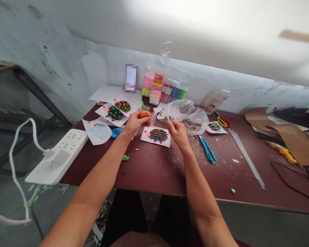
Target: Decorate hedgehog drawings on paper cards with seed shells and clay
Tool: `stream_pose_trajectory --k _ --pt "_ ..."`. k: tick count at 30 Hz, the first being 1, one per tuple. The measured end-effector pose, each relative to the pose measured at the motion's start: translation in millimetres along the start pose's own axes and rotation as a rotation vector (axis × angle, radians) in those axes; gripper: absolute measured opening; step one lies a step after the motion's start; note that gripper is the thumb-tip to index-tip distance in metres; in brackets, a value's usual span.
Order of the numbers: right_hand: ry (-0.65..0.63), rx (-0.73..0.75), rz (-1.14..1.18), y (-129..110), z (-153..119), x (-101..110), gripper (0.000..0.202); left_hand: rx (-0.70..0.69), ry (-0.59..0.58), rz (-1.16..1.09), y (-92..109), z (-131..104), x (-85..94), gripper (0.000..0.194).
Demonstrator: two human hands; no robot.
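Our left hand (135,124) is pinched on a pack of orange clay (145,114), just above the left side of the hedgehog card (156,136). Our right hand (178,132) is apart from it, over by the right side of that card. Its fingers are bunched up, but we cannot tell if they hold anything. Behind the card and to its right, we see a clear bag (199,118) with striped seeds (190,125). More bright clay packs (156,90) stand farther behind it. To its right is our blue cutter (208,150), and left of it is a white power strip (60,157).
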State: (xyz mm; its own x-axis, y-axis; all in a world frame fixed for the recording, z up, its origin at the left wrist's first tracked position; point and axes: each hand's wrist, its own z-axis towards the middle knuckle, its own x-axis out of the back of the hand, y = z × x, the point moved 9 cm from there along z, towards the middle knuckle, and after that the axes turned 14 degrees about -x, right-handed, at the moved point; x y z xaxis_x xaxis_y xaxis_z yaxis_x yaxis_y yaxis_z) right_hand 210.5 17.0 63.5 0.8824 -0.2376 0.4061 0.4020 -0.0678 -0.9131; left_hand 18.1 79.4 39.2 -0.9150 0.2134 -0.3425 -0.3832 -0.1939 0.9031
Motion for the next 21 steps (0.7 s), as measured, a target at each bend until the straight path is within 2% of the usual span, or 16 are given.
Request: stream_pose_trajectory --k 3,8,14,21 --pt "0.022 0.024 -0.058 -1 1 6 0.046 0.002 -0.001 0.003 0 0 0.4 0.033" --pt "-0.094 -0.019 -0.037 7 4 0 0.024 -0.006 0.006 0.018 0 1 2.4 0.034" --pt "-0.109 -0.050 0.013 12 5 -1 0.022 -0.009 -0.001 0.033 -1 1 3.3 0.032" --pt "-0.109 -0.045 -0.153 15 1 -10 0.015 -0.010 0.011 0.022 1 1 3.4 0.034"
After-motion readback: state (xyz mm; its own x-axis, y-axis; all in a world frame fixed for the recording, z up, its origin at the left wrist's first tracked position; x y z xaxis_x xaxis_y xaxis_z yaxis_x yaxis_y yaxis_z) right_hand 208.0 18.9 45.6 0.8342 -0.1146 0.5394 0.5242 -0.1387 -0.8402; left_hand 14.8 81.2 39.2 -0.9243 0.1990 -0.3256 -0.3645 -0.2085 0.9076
